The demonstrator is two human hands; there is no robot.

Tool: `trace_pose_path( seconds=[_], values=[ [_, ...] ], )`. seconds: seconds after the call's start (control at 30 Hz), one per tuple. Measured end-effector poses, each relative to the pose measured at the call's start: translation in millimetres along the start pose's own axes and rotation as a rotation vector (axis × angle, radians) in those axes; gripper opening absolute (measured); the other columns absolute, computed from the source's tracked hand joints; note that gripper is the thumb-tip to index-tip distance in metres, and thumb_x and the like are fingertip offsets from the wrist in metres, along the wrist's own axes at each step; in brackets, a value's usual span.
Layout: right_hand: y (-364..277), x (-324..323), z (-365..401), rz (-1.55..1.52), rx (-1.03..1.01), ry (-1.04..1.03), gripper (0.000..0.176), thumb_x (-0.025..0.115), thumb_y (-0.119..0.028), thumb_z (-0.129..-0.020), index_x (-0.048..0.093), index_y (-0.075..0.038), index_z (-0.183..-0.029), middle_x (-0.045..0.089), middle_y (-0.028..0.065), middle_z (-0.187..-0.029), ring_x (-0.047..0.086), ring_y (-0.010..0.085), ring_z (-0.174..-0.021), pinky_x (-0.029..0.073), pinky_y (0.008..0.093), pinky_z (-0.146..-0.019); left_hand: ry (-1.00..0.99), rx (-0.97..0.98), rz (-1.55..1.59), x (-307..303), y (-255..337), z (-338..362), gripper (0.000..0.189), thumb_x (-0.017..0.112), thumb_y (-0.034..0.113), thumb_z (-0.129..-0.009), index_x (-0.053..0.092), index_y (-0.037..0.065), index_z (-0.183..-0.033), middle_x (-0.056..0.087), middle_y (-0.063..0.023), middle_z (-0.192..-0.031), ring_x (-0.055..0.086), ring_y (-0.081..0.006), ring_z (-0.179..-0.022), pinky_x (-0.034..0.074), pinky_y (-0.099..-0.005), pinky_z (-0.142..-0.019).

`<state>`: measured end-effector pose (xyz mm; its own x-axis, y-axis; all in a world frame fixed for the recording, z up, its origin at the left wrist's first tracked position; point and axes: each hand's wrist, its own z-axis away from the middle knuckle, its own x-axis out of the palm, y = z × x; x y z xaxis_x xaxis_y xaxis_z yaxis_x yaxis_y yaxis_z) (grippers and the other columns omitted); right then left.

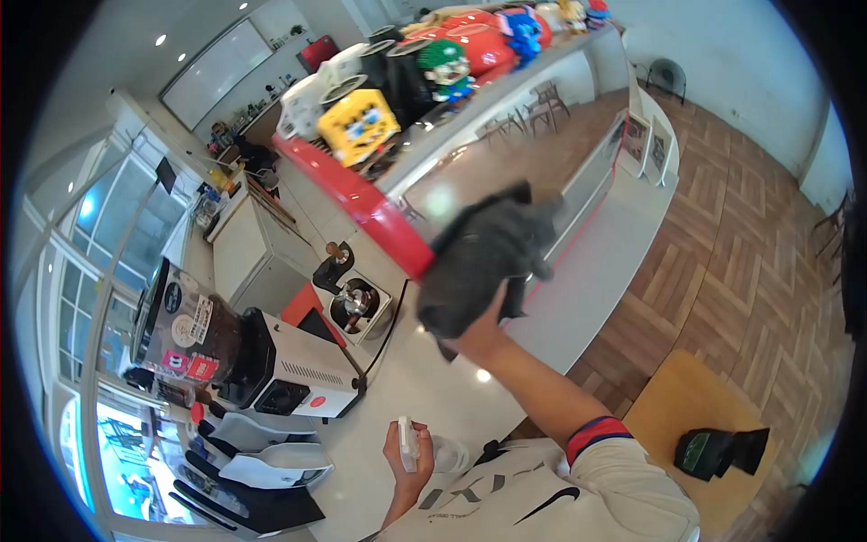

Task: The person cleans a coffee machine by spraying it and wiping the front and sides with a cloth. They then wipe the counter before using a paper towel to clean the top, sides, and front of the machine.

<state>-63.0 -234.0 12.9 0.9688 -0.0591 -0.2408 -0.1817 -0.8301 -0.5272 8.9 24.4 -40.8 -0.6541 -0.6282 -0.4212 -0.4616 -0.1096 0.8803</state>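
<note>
Right hand [479, 332] grips cloth [483, 257], left hand [405, 465] spray bottle [409, 443]; grinder [271, 370] nearby.

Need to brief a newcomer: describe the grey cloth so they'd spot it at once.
Start at the long white counter with its red-edged glass screen. Against that glass the right hand presses a dark grey crumpled cloth. It is the only soft, dark thing there; the left hand holds a small pale spray bottle.
</note>
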Motion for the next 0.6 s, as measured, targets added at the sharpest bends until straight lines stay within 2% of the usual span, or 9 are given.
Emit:
trace_pose_path(
  seconds=[0.1, 0.17, 0.27, 0.3, 0.37, 0.4, 0.5, 0.53, 0.6],
  values=[
    [21, -15, -1, -0.035, 0.083, -0.264, 0.05, 0.066, -0.024, -0.086, 0.052, -0.007, -0.132, 0.053, 0.0129, -0.133, 0.045, 0.0339, -0.128, 0.025, 0.0547, -0.114, 0.0, 0.106, -0.045, -8, 3, -3, 0.009, 0.062, 0.006, -0.087, 0.061, -0.002, -0.085, 0.057, -0.0109, -0.077, 0.058, -0.0203, -0.066, 0.046, -0.0312, -0.06],
    [12, -16, -7, 0.066, -0.043, -0.351, 0.046, 0.067, -0.026, -0.086, 0.058, -0.008, -0.127, 0.054, 0.0123, -0.131, 0.044, 0.034, -0.128, 0.025, 0.0555, -0.113, 0.005, 0.144, -0.06, -13, 0, -4, 0.008, 0.062, 0.006, -0.086, 0.062, -0.001, -0.084, 0.058, -0.0123, -0.078, 0.059, -0.0236, -0.065, 0.047, -0.0331, -0.059],
    [8, -12, 13, 0.243, -0.214, -0.306, 0.034, 0.061, -0.022, -0.089, 0.063, -0.005, -0.118, 0.061, 0.016, -0.119, 0.054, 0.0292, -0.118, 0.038, 0.0413, -0.105, 0.026, 0.178, -0.012, -19, -10, -2, 0.006, 0.063, 0.005, -0.085, 0.063, -0.001, -0.083, 0.058, -0.0133, -0.078, 0.06, -0.0262, -0.063, 0.048, -0.0353, -0.059],
    [-4, -21, 3, 0.255, -0.244, -0.372, 0.034, 0.061, -0.022, -0.089, 0.063, -0.005, -0.118, 0.061, 0.016, -0.119, 0.054, 0.0292, -0.118, 0.038, 0.0413, -0.105, 0.013, 0.195, -0.008, -24, -14, 0, 0.006, 0.064, 0.005, -0.084, 0.063, -0.001, -0.083, 0.058, -0.0139, -0.077, 0.06, -0.027, -0.063, 0.048, -0.0355, -0.059],
    [-38, -40, -36, 0.265, -0.048, -0.807, 0.041, 0.058, -0.024, -0.092, 0.058, -0.001, -0.126, 0.055, 0.021, -0.13, 0.055, 0.032, -0.119, 0.041, 0.0402, -0.104, 0.035, 0.121, 0.071, -31, -20, 3, 0.005, 0.065, 0.004, -0.083, 0.063, -0.001, -0.083, 0.059, -0.0141, -0.077, 0.061, -0.0276, -0.064, 0.049, -0.0355, -0.059],
    [-38, -42, -39, 0.279, -0.069, -0.855, 0.041, 0.058, -0.024, -0.092, 0.058, -0.001, -0.126, 0.055, 0.021, -0.13, 0.055, 0.032, -0.119, 0.041, 0.0402, -0.104, 0.016, 0.091, 0.101, -34, -22, 4, 0.005, 0.066, 0.004, -0.082, 0.063, 0.0, -0.083, 0.059, -0.0143, -0.077, 0.063, -0.0282, -0.065, 0.05, -0.0354, -0.059],
    [-39, -49, -36, 0.889, -0.397, -0.537, 0.059, 0.07, -0.022, -0.084, 0.051, -0.002, -0.137, 0.04, 0.0301, -0.146, 0.034, 0.0401, -0.141, 0.028, 0.047, -0.116, 0.006, 0.11, 0.117, -45, -34, 5, 0.006, 0.068, 0.004, -0.081, 0.064, 0.0, -0.083, 0.06, -0.0143, -0.079, 0.064, -0.0279, -0.067, 0.052, -0.0349, -0.06],
    [-56, -41, -46, 0.898, -0.403, -0.561, 0.059, 0.07, -0.022, -0.084, 0.051, -0.002, -0.137, 0.04, 0.0301, -0.146, 0.034, 0.0401, -0.141, 0.028, 0.047, -0.116, -0.005, 0.09, 0.128, -48, -35, 5, 0.006, 0.068, 0.004, -0.08, 0.064, 0.0, -0.083, 0.061, -0.0143, -0.079, 0.065, -0.0274, -0.066, 0.053, -0.035, -0.059],
    [-96, -21, -75, 1.15, -0.397, -0.548, 0.071, 0.071, -0.027, -0.082, 0.044, -0.003, -0.143, 0.032, 0.0304, -0.152, 0.024, 0.0441, -0.145, 0.023, 0.0484, -0.118, -0.014, 0.124, 0.154, -51, -42, 2, 0.007, 0.068, 0.004, -0.08, 0.064, -0.001, -0.083, 0.061, -0.0144, -0.079, 0.065, -0.0276, -0.065, 0.053, -0.0345, -0.058]
  ],
)
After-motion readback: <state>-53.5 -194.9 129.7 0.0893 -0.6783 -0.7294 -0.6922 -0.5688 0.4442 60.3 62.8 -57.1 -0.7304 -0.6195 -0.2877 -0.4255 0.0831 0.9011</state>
